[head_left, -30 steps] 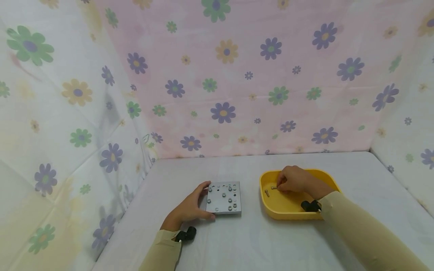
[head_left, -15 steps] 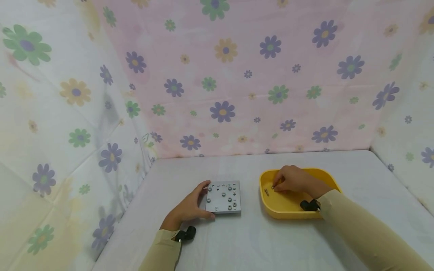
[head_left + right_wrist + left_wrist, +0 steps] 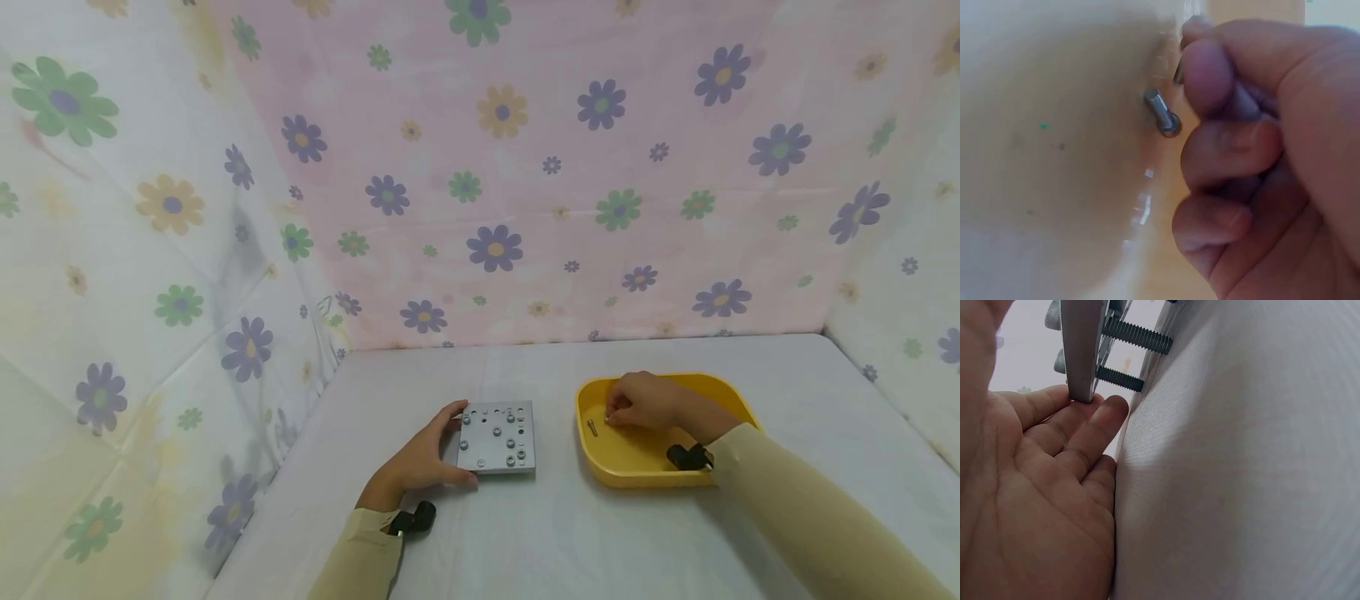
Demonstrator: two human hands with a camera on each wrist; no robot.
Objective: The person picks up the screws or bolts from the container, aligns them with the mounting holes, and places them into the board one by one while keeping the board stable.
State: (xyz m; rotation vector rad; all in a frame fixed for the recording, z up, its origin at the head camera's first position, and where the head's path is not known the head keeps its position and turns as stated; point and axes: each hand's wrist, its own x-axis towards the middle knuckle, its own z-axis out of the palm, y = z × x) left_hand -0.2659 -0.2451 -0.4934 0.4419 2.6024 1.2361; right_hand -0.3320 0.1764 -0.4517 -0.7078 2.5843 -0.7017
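My left hand (image 3: 423, 458) holds a square metal plate (image 3: 487, 442), its thumb at the near edge and its fingers at the far left corner. Several socket-head screws sit in the plate's holes. In the left wrist view, threaded screw shanks (image 3: 1138, 336) stick out below the plate, and the fingers touch its edge. Inside the yellow tray (image 3: 626, 478), my right hand (image 3: 648, 402) pinches a small screw (image 3: 1179, 72) between thumb and index finger, mostly hidden by the fingertips. Another screw (image 3: 592, 427) lies beside it on the tray floor.
A white cloth-covered table (image 3: 540, 542) lies under everything, with flower-patterned fabric (image 3: 525, 183) behind it and at both sides. The tray's raised rim surrounds the right hand. A small black camera (image 3: 412, 518) is strapped at the left wrist, another (image 3: 688, 457) at the right.
The fingers of my right hand have closed over the screw near the tray's left side, which showed more plainly before. My left hand and the plate keep their place.
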